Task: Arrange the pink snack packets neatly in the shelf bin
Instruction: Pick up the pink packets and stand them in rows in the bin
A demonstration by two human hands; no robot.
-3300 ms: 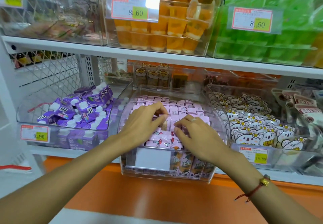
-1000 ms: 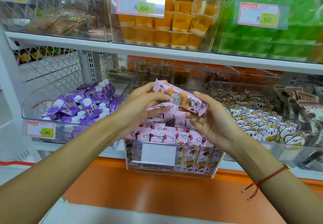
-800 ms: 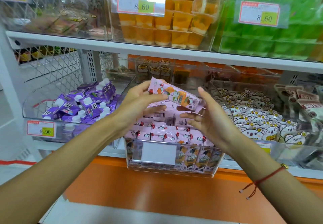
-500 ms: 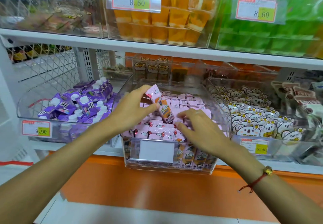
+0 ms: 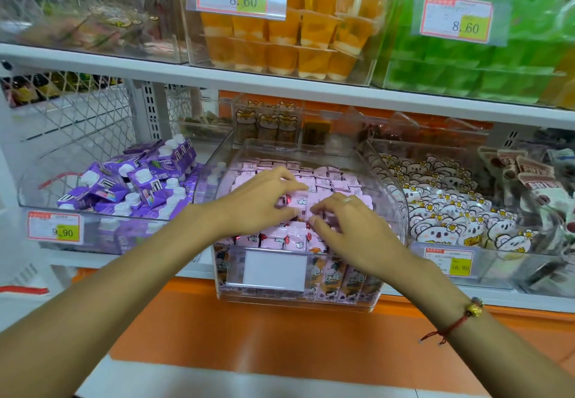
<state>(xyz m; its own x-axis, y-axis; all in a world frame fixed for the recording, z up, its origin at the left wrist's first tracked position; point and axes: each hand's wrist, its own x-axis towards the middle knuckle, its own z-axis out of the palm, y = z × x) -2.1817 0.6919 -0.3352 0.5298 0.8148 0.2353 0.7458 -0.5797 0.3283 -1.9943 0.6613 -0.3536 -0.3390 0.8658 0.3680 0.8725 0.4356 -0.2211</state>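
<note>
A clear shelf bin in the middle of the lower shelf holds several pink snack packets standing in rows. My left hand is over the bin's middle, its thumb and forefinger pinching one pink packet that is set down among the others. My right hand is just to the right of it, bent fingertips pressing on the packets beside that one. More of these packets show through the front wall, next to a blank white label holder.
A bin of purple drink cartons stands to the left and a bin of white koala-print packets to the right. The upper shelf carries orange and green jelly cups close overhead. An orange ledge runs below.
The pink packet I held up between both hands has come down into the bin. Both hands have lowered onto the rows of packets.
</note>
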